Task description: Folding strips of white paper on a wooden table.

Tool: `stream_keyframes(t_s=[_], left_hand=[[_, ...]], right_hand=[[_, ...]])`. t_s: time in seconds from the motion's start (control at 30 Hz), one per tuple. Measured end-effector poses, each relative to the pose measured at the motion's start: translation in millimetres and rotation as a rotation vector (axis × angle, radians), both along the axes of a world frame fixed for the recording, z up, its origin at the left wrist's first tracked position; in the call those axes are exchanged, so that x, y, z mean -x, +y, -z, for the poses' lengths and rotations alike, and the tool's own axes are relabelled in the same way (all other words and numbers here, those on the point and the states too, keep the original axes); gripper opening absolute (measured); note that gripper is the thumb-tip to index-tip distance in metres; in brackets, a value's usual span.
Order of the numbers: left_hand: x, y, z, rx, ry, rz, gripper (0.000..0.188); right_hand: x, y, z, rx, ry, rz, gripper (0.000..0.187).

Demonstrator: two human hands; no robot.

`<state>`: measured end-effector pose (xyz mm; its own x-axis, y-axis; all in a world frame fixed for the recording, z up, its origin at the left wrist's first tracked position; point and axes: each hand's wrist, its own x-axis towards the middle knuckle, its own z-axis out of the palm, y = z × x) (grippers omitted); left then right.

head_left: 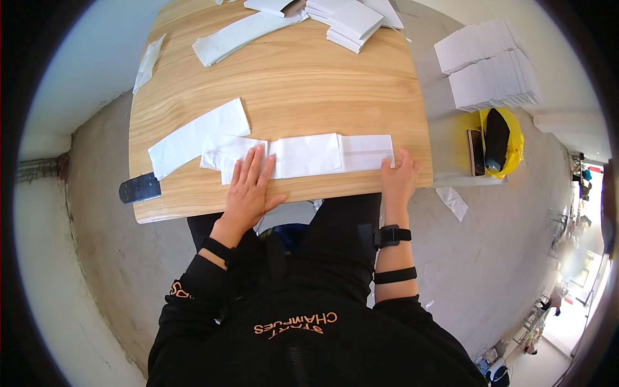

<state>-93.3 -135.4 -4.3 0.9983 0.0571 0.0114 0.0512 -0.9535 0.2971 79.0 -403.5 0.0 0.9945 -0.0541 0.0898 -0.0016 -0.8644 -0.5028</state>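
Head view shows white sheets (pixel 306 155) between the hands (pixel 246 193) (pixel 400 180), perhaps touching both.

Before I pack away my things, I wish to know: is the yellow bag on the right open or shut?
Open. The yellow bag gapes, and a dark object shows inside it.

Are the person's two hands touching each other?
Apart: the head view shows white paper and wooden table between the left hand and right hand.
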Motion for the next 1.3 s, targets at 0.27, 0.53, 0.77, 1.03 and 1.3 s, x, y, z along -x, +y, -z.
stream_keyframes(t_s=[0.27,0.53,0.77,1.03,1.3], left_hand=[[0.7,0.1,-1.4,-0.012,0.001,0.0,0.089],[-0.5,-2.6,-1.6,-0.019,0.003,-0.001,0.087],[-0.8,-1.7,-2.4,-0.039,0.004,0.005,0.085],[0.4,-1.8,-1.4,-0.048,0.019,0.002,0.086],[-1.5,-3.2,-2.5,-0.036,0.016,0.0,0.087]], right_hand=[[10.2,66.8,-7.5,-0.248,0.042,-0.383,0.026],[3.4,84.5,-1.2,-0.104,0.175,-0.294,0.02],[0.6,80.3,-1.9,-0.134,0.258,-0.248,0.015],[9.8,87.6,-13.8,-0.161,0.125,-0.297,0.02],[12.8,78.9,6.5,-0.084,0.146,-0.543,0.027]])
